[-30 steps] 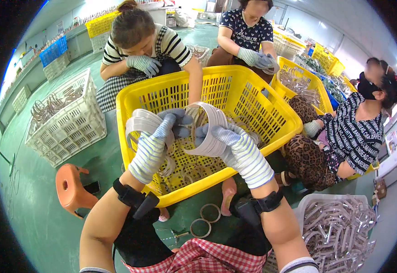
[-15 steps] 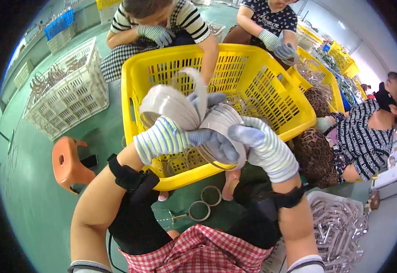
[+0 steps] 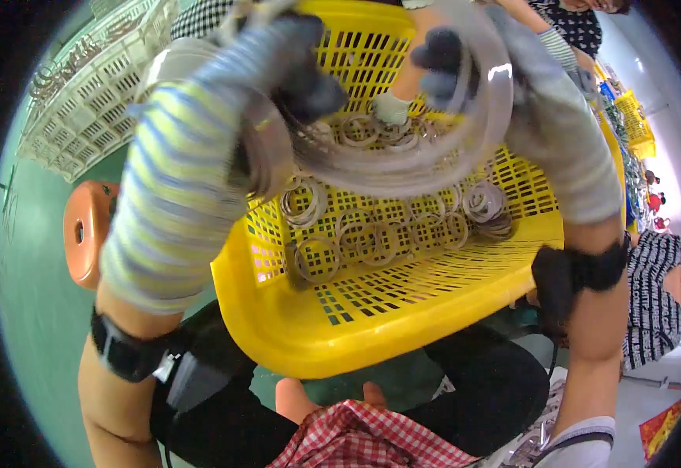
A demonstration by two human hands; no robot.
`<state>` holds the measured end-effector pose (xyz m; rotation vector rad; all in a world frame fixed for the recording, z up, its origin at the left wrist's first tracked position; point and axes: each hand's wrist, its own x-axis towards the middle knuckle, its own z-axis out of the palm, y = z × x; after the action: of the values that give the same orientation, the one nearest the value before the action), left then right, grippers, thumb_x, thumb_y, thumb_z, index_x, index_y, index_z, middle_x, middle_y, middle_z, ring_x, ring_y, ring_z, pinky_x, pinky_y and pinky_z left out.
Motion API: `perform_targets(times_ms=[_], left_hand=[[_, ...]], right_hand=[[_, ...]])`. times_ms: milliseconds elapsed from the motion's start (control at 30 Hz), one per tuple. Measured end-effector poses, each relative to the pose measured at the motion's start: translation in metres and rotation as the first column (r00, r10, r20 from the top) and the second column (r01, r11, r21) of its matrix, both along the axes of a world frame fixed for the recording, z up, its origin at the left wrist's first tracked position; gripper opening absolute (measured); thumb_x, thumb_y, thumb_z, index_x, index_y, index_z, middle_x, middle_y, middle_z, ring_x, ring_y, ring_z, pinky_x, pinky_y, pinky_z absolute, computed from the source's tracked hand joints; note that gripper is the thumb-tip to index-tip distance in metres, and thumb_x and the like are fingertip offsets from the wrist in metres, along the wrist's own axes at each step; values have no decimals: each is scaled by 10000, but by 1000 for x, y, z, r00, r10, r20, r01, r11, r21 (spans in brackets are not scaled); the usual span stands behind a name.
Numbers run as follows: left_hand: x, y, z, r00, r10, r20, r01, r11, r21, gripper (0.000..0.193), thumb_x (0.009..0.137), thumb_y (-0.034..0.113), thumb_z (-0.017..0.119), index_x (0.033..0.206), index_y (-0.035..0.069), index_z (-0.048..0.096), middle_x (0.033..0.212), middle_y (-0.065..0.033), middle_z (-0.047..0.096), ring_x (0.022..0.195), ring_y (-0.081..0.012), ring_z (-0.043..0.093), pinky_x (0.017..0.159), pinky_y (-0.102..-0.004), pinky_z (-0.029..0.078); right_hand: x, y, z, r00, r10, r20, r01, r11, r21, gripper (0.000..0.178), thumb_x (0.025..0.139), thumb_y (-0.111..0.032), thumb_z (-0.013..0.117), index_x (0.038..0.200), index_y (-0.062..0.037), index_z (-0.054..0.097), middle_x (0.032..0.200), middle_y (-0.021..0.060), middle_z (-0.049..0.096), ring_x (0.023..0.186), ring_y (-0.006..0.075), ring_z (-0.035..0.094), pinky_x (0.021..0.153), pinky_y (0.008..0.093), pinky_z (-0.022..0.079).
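Both my hands wear striped knit gloves with grey-blue fingers and are raised over a yellow plastic basket (image 3: 340, 351). My left hand (image 3: 215, 117) is closed on a bunch of thin, flat, pale grey rings (image 3: 403, 178), which fan out in a wide arc toward the right. On the other side my right hand (image 3: 551, 109) grips the same bunch, its fingertips inside the loops. Motion smears the rings and gloves. Beneath them, several loose rings (image 3: 371, 238) lie on the basket's bottom, with a small stack (image 3: 487, 207) at the right.
Another person's gloved hand (image 3: 391, 108) reaches into the basket from the far side. A white crate (image 3: 83, 117) with metal pieces stands far left, above an orange stool (image 3: 83, 234). At right sits a person in a black-and-white top (image 3: 648, 300). Metal parts (image 3: 531, 444) lie lower right.
My hands have moved apart and up, and the rings, bunched before, now stretch in an arc between them. The view has shifted so the basket appears larger, showing more of its bottom.
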<state>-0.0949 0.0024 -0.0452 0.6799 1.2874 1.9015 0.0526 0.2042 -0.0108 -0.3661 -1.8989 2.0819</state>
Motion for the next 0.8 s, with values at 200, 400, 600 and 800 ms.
perform_targets(times_ms=[200,400,600,800], left_hand=[[-9,-49,-8,929,213,-302,-80,914,398,548,812,106,649,1307,-8,443,1137,-99,571,999,-203,595,958,-372,470],[-33,-11,-64,965,159,-209,-82,939,335,539,814,123,652,1295,-10,449,1124,-101,575,975,-193,592,941,-363,476],[-37,-6,-81,973,153,-171,-102,956,274,528,817,143,655,1280,-13,456,1108,-104,579,947,-182,588,920,-352,483],[-36,-5,-83,975,160,-153,-128,972,198,520,819,164,659,1265,-16,463,1093,-106,584,919,-171,584,900,-341,490]], right_hand=[[-78,61,-83,896,101,431,-191,966,172,336,926,-331,530,1052,-30,604,986,85,655,812,165,644,785,306,526],[-105,69,-194,471,270,840,-776,579,249,409,905,-360,534,1183,-63,581,1097,99,647,959,205,611,804,342,497],[-58,32,-296,303,101,947,-840,497,216,486,885,-371,535,1267,-70,533,1178,140,605,1027,290,572,905,385,435],[-23,-11,-341,159,272,949,-977,184,110,398,913,-287,471,1253,-98,558,1336,113,502,1175,266,513,971,371,411]])
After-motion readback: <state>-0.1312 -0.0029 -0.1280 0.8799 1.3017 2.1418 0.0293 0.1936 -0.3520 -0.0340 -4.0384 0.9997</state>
